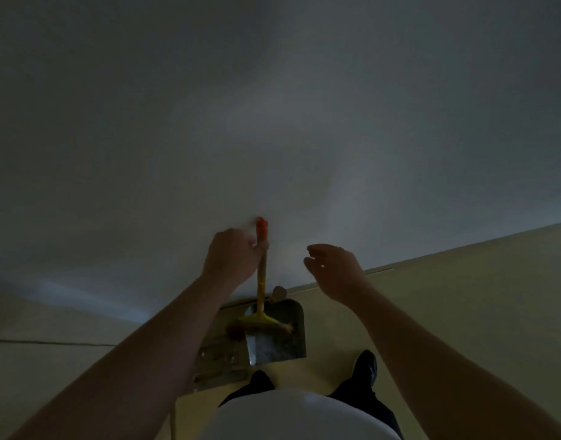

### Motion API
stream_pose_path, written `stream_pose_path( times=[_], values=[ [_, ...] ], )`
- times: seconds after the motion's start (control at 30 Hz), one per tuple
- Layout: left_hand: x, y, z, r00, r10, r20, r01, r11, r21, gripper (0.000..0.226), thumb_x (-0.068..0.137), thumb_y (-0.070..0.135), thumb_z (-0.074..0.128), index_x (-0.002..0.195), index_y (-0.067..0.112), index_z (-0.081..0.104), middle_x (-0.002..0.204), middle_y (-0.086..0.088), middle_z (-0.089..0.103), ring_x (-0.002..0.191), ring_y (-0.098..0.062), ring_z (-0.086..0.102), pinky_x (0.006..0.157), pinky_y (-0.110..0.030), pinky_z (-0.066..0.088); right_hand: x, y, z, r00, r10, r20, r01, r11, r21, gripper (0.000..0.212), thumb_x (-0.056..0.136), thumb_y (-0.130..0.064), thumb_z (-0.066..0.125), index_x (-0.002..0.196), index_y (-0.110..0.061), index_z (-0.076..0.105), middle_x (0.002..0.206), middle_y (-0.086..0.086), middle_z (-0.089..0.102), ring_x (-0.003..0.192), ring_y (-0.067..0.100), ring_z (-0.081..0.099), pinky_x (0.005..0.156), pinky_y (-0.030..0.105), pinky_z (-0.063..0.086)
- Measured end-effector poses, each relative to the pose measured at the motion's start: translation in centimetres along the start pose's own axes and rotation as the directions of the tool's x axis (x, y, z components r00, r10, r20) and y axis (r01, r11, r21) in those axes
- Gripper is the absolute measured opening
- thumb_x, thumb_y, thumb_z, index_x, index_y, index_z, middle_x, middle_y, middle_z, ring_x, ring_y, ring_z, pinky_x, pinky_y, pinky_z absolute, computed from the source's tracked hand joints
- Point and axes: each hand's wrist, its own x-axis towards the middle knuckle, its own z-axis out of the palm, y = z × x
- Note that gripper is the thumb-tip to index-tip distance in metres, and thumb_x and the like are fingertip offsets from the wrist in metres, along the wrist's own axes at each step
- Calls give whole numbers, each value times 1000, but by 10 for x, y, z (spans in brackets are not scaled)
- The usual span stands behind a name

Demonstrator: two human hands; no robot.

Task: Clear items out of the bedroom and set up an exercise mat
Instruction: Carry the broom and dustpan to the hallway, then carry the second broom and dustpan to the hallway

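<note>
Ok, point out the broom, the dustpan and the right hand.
broom (pixel 261 281), head view, yellow handle.
dustpan (pixel 280 346), head view, metal scoop.
right hand (pixel 336 271), head view, back of the hand.

You are facing a plain pale wall (pixel 272 106) that fills most of your view, grey and dim under poor light. A faint bluish patch of light (pixel 60 290) lies low on the wall at your left, and a softer pale streak (pixel 345 198) shows near the middle. Below, the wall meets a yellowish-cream floor (pixel 463 300) along an edge (pixel 431 255) that slants upward toward your right. A thin dark joint (pixel 50 342) runs across the floor at your left, nearly level.
</note>
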Motion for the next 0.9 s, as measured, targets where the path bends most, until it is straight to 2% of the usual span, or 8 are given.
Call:
stream_pose_path(
  times=[0.1,0.2,0.27,0.43,0.5,0.63,0.77,0.9],
  values=[
    [-11,15,-14,991,128,33,-126,991,-48,28,93,42,65,98,18,79,76,7,72,58,4,54,53,-3,31,-10,0,-31,987,3,-161,8,997,71,39,100,-34,57,135,-18,61,131,-2,66,117,9,61,94,13,38],
    [-10,53,-23,966,259,-11,-258,959,-119,31,91,39,68,108,14,77,101,-1,77,86,-9,70,77,-8,41,-21,3,-64,947,39,-319,12,988,157,35,100,-33,56,131,-18,65,125,-3,69,113,7,63,92,13,40],
    [-7,83,-23,945,324,-43,-327,934,-147,34,91,40,68,111,14,76,104,0,76,94,-8,70,79,-3,39,-29,9,-86,912,73,-404,17,976,215,34,100,-33,58,129,-18,66,123,-3,70,112,8,64,95,16,44],
    [-7,175,-14,873,479,-91,-487,846,-220,33,91,37,69,113,14,75,102,1,77,88,5,64,74,9,34,-58,42,-151,808,161,-567,34,948,317,35,99,-31,60,130,-17,66,125,-4,69,114,6,64,105,30,48],
    [-11,213,-11,853,513,-98,-518,810,-276,32,91,35,69,115,14,75,105,2,76,89,10,61,78,9,35,-72,54,-178,756,190,-626,59,933,356,35,98,-31,61,130,-18,65,124,-6,70,111,0,63,104,27,49],
    [-20,295,-2,821,564,-89,-553,746,-372,31,90,36,69,116,19,74,107,7,75,90,12,63,83,4,41,-105,86,-236,630,232,-741,89,927,365,35,97,-31,63,130,-21,66,121,-10,70,101,-19,54,87,-3,39],
    [-33,387,10,758,644,-105,-609,640,-468,29,91,36,69,115,21,74,103,9,76,92,7,68,93,-21,54,-138,122,-300,484,269,-833,152,911,383,35,96,-28,65,129,-17,67,122,-7,70,106,-15,56,90,0,42],
    [-49,477,39,712,693,-115,-628,555,-546,28,90,36,71,113,21,75,95,9,77,87,1,71,89,-32,59,-172,167,-360,351,291,-890,184,910,370,35,96,-25,65,130,-14,66,122,-4,70,104,-17,55,86,-4,39]
  ],
)
